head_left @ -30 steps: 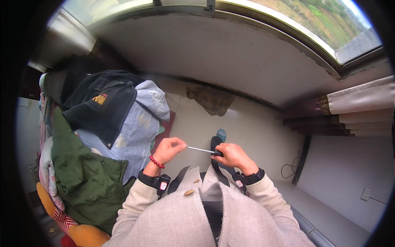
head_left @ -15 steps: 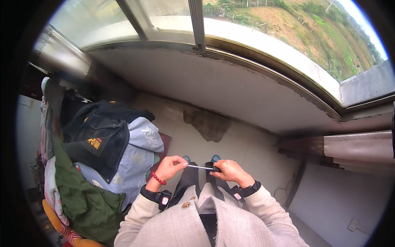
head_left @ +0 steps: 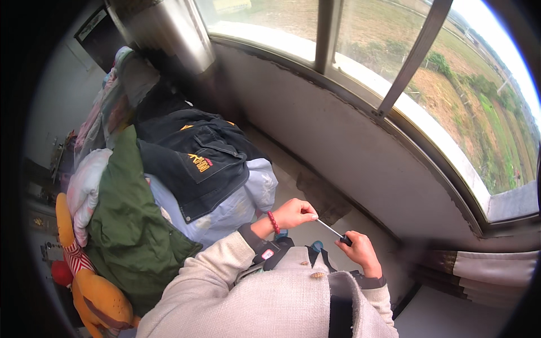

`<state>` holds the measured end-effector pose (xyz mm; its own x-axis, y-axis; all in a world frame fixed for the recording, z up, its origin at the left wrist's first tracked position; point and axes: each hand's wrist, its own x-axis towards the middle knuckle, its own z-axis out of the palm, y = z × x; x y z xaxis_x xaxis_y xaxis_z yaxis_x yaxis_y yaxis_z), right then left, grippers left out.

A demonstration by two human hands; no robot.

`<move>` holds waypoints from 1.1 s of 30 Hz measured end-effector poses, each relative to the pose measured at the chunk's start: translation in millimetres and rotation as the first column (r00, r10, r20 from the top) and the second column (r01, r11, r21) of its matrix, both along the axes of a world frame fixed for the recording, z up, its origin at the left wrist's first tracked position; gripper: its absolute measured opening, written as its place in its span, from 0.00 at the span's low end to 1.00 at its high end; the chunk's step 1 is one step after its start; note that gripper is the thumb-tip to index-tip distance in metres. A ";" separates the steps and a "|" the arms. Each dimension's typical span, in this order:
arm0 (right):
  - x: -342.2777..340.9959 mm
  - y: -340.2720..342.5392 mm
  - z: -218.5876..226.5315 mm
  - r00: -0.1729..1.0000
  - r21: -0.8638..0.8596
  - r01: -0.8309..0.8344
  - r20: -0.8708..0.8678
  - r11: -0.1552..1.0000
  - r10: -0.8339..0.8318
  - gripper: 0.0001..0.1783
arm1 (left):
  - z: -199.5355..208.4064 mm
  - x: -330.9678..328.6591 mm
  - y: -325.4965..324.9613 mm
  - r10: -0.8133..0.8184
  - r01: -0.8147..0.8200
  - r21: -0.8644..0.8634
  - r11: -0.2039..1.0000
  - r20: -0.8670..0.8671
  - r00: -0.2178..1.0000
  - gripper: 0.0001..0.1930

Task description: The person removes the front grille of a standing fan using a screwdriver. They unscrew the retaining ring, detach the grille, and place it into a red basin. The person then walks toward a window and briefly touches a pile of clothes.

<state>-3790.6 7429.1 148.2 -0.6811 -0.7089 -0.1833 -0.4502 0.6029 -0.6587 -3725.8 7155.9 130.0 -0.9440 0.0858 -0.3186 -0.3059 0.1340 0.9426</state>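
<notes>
A thin screwdriver with a metal shaft and dark handle is held in front of my body, over the floor. My right hand wraps its fingers around the dark handle. The fingertips of my left hand pinch together at the far end of the shaft, and they hide its tip. Around my left wrist is a red bead bracelet.
On the left lie heaped clothes: a dark jacket, a green garment and light blue bedding. An orange plush toy is near me. A brown cloth lies below the window wall. A curtain hangs right.
The view has swung to the left, so the clothes and both hands appear farther right. Both hands keep hold of the screwdriver, which now slants down toward my right hand.
</notes>
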 end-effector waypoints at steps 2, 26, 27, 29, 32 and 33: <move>1.2 -7.4 1.0 1.000 0.015 -0.004 0.005 1.000 0.004 0.15 | 0.2 3.9 -8.9 -0.002 0.002 -0.043 0.999 -0.008 1.000 0.12; -24.7 -33.9 -3.4 0.999 0.031 -0.030 0.045 0.999 0.029 0.19 | -15.7 63.7 -156.1 0.234 -0.169 -0.964 -0.207 -0.217 0.948 0.43; -26.0 -35.1 -2.6 0.998 0.048 -0.015 0.060 0.999 0.012 0.19 | -11.4 68.1 -162.6 0.274 -0.208 -0.957 -0.200 -0.259 0.926 0.43; -28.5 -39.2 -1.7 0.998 0.010 -0.057 0.041 0.998 0.057 0.18 | 6.0 74.7 -182.4 0.310 -0.177 -0.977 -0.117 -0.205 0.928 0.33; -34.4 -43.6 -0.1 0.995 0.012 -0.099 0.022 0.995 0.099 0.18 | 51.9 83.2 -202.4 0.200 -0.222 -0.955 -0.195 -0.260 0.945 0.21; -36.6 -44.9 0.3 0.994 0.009 -0.104 0.022 0.995 0.104 0.18 | 73.4 86.0 -208.5 0.203 -0.264 -0.943 -0.203 -0.304 0.931 0.21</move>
